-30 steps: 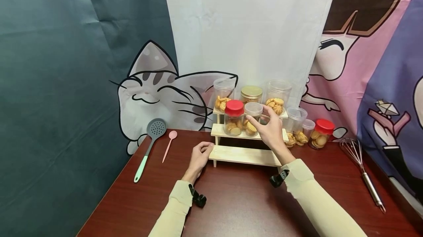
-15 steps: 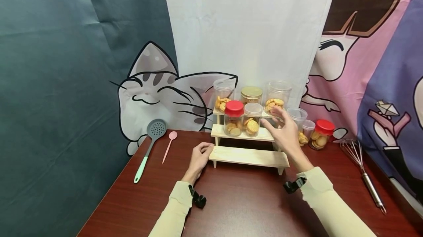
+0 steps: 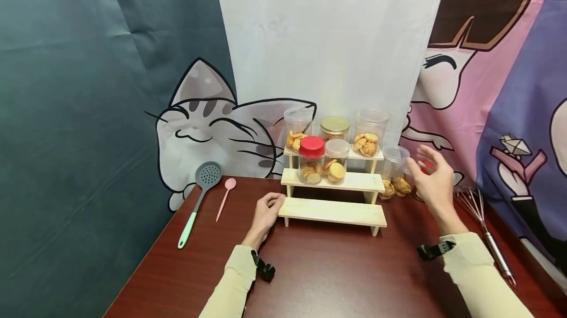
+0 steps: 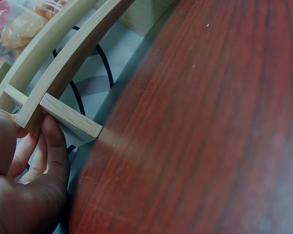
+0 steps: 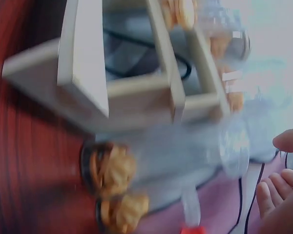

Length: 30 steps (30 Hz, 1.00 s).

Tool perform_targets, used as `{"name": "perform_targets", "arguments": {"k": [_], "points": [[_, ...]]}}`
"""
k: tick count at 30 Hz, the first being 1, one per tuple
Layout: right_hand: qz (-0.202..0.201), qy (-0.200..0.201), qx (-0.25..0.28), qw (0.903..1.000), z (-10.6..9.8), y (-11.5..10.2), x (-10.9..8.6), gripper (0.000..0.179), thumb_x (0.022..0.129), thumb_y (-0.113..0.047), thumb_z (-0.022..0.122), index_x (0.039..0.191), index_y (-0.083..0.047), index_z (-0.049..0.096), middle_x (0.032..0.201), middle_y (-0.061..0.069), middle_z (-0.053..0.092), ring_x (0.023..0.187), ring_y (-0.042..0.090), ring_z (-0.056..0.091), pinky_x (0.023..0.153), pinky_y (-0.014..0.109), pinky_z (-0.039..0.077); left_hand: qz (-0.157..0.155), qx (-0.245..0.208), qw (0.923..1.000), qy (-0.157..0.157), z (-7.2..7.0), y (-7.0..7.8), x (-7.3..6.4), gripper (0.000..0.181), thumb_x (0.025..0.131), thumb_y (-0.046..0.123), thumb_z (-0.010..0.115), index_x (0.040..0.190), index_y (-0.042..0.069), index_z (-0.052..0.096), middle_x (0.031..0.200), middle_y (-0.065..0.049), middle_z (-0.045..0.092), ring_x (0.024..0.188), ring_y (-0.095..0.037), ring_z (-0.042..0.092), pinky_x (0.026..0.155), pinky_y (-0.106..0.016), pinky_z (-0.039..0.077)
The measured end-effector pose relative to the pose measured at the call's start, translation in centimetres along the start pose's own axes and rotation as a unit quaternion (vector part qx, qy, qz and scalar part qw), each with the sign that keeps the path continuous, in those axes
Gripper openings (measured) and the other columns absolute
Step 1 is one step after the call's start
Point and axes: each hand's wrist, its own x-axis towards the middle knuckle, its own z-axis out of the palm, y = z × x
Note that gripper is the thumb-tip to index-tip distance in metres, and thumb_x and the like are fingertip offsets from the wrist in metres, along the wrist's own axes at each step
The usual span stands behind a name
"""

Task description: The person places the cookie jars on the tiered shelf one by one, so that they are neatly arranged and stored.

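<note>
A three-step wooden display rack (image 3: 332,211) stands on the table. My left hand (image 3: 267,213) grips the left end of its lowest step; in the left wrist view the thumb and fingers (image 4: 53,141) pinch the board's corner. On the middle step are a red-lidded cookie jar (image 3: 312,160) and a clear-lidded cookie jar (image 3: 336,161). My right hand (image 3: 433,180) is in the air right of the rack, holding nothing, fingers spread and slightly bent. It is near a tall clear cookie jar (image 3: 393,170), and largely hides a smaller jar and another red-lidded one.
The top step holds a clear jar (image 3: 298,128), a gold-lidded jar (image 3: 334,128) and a wide clear jar (image 3: 369,133). A whisk (image 3: 487,234) lies at the right, a skimmer (image 3: 200,200) and a pink spoon (image 3: 226,197) at the left. A printed curtain (image 3: 336,37) hangs behind.
My right hand has let go of the clear-lidded cookie jar on the middle step and moved right, in front of the jars beside the rack. The left hand keeps its grip on the rack.
</note>
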Motion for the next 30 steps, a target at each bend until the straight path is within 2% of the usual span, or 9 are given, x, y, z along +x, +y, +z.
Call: {"name": "perform_targets", "arguments": {"k": [4,7,9,11,14,16,22,26,30], "points": [[0.046,0.020,-0.065,0.9967,-1.9,1.9,0.8,0.053,0.098,-0.032,0.080,0.149,-0.022,0.067,0.142,0.001,0.073,0.105,-0.009,0.067,0.091,0.006,0.049,0.001,-0.002,1.0000,0.000,0.0,-0.1,0.0,0.032,0.108,0.024,0.069,0.125,-0.003,0.073,0.119,-0.018,0.079,0.094,-0.007,0.068,0.084,-0.021,0.053],[0.073,0.022,-0.108,0.9912,-2.9,3.5,1.3,0.058,0.098,-0.038,0.078,0.152,-0.022,0.064,0.150,0.008,0.069,0.119,0.008,0.072,0.092,0.009,0.046,-0.002,-0.005,1.0000,0.003,0.1,-0.1,-0.1,0.031,0.108,0.023,0.069,0.125,-0.003,0.074,0.121,-0.020,0.078,0.095,-0.007,0.068,0.085,-0.020,0.052],[0.076,0.020,-0.128,0.9886,-3.3,4.6,1.6,0.062,0.099,-0.039,0.077,0.155,-0.019,0.060,0.153,0.015,0.065,0.130,0.026,0.068,0.103,0.021,0.045,-0.001,-0.006,1.0000,0.005,0.1,-0.1,-0.1,0.031,0.108,0.022,0.069,0.125,-0.003,0.074,0.122,-0.021,0.077,0.096,-0.008,0.067,0.085,-0.020,0.052],[0.073,0.014,-0.144,0.9867,-3.7,5.4,1.9,0.066,0.100,-0.038,0.075,0.158,-0.014,0.056,0.156,0.022,0.058,0.140,0.041,0.057,0.116,0.038,0.041,0.001,-0.010,0.9999,0.006,0.1,0.0,-0.1,0.031,0.108,0.022,0.069,0.125,-0.003,0.073,0.122,-0.023,0.077,0.096,-0.009,0.067,0.084,-0.020,0.052],[0.068,-0.004,-0.160,0.9847,-4.0,6.6,2.3,0.074,0.100,-0.037,0.072,0.162,-0.006,0.047,0.160,0.030,0.048,0.147,0.051,0.043,0.124,0.059,0.028,0.004,-0.012,0.9999,0.006,0.2,0.1,-0.1,0.032,0.107,0.023,0.070,0.124,-0.004,0.073,0.122,-0.024,0.077,0.095,-0.009,0.067,0.082,-0.019,0.052],[0.069,-0.024,-0.173,0.9822,-4.1,7.1,2.5,0.079,0.101,-0.036,0.071,0.164,-0.001,0.040,0.163,0.033,0.043,0.151,0.053,0.037,0.126,0.064,0.026,0.006,-0.013,0.9999,0.007,0.3,0.1,-0.1,0.032,0.108,0.022,0.069,0.124,-0.005,0.073,0.121,-0.024,0.077,0.093,-0.009,0.066,0.081,-0.020,0.052],[0.092,-0.077,-0.199,0.9725,-3.9,8.5,2.8,0.092,0.100,-0.031,0.073,0.166,0.009,0.024,0.160,0.044,0.036,0.148,0.061,0.033,0.124,0.069,0.026,0.008,-0.016,0.9998,0.003,0.3,-0.2,-0.2,0.034,0.108,0.022,0.068,0.125,-0.008,0.071,0.118,-0.025,0.077,0.090,-0.008,0.066,0.079,-0.020,0.052],[0.112,-0.090,-0.204,0.9684,-3.8,9.2,2.6,0.092,0.100,-0.030,0.074,0.165,0.012,0.024,0.156,0.046,0.039,0.143,0.063,0.037,0.121,0.070,0.031,0.007,-0.013,0.9999,0.002,0.3,-0.2,-0.3,0.034,0.108,0.023,0.069,0.125,-0.007,0.072,0.120,-0.024,0.077,0.092,-0.008,0.066,0.080,-0.020,0.052],[0.118,-0.089,-0.199,0.9688,-3.6,9.5,2.7,0.090,0.100,-0.034,0.074,0.164,0.010,0.028,0.155,0.044,0.044,0.141,0.061,0.043,0.118,0.070,0.036,0.009,-0.017,0.9998,0.003,0.2,-0.1,-0.1,0.033,0.107,0.023,0.070,0.125,-0.004,0.073,0.121,-0.024,0.077,0.094,-0.009,0.066,0.082,-0.019,0.051]]}}
